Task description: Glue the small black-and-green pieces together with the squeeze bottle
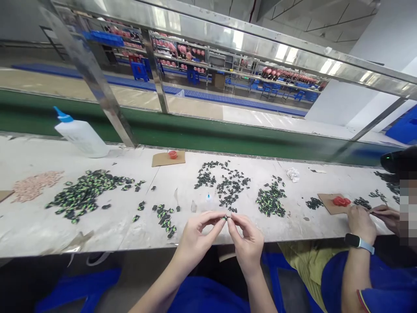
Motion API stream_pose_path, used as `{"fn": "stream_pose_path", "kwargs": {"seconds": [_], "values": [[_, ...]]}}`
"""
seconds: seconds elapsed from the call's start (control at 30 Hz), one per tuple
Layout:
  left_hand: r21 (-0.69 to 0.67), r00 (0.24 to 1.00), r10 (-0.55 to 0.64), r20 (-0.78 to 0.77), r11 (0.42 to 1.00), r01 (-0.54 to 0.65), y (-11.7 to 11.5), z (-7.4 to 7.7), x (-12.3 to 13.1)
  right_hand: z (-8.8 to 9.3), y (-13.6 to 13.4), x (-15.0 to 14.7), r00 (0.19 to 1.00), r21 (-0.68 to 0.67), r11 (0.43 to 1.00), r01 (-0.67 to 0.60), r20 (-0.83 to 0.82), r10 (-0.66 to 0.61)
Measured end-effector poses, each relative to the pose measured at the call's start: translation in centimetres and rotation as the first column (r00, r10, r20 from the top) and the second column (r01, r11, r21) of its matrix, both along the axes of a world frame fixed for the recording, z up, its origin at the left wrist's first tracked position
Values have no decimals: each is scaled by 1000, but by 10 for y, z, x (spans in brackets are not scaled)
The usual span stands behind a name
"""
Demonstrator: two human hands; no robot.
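My left hand [202, 229] and my right hand [245, 234] meet just above the table's front edge. Between their thumbs and forefingers they pinch one small black and green piece [226, 218]; its exact kind is too small to make out. Beyond my fingertips lie loose small black parts [230, 187]. A pile of black and green pieces [271, 200] lies to the right of my hands, and a short row of similar pieces [165, 218] to the left. A small clear bottle with a blue tip [209, 198] stands just behind my left hand.
On the left are a large pile of black-green pieces [86, 191], pinkish pieces [35, 184] and a white squeeze bottle [83, 137]. Cardboard with a red blob [172, 154] lies at the back. At right, a co-worker's hands [361, 221] work beside another cardboard [329, 204]. Metal posts [94, 82] rise behind.
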State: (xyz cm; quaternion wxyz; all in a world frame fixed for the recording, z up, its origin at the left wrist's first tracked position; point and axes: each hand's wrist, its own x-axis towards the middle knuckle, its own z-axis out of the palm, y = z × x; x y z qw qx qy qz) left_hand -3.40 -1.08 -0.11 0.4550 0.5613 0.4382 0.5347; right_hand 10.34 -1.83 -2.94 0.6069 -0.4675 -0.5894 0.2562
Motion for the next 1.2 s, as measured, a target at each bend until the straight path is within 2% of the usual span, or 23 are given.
{"fn": "stream_pose_path", "kwargs": {"seconds": [0.1,0.3,0.5,0.63,0.77,1.0,1.1,1.2], "values": [[-13,999,42,4,999,-42,-6,4,-2,0,0,-1,1000,55,999,3,16,-4],[-16,998,66,-22,998,-67,-14,11,-9,14,2,0,987,164,978,-132,108,116],[59,997,54,-59,997,-50,-16,16,-16,19,8,-2,978,116,971,-208,24,206],[64,998,36,-58,997,-32,-13,17,-15,17,11,-3,982,81,980,-181,-45,185],[52,998,20,-61,999,-17,-8,16,-6,17,11,1,985,99,982,-160,-43,165],[37,997,34,-74,999,-31,-3,9,0,16,16,4,985,131,976,-172,18,171],[36,995,57,-80,998,-54,0,-1,5,9,22,6,981,85,979,-187,59,182],[-55,994,46,-99,997,-51,2,-15,7,-2,31,20,967,-14,982,-190,171,190]]}}
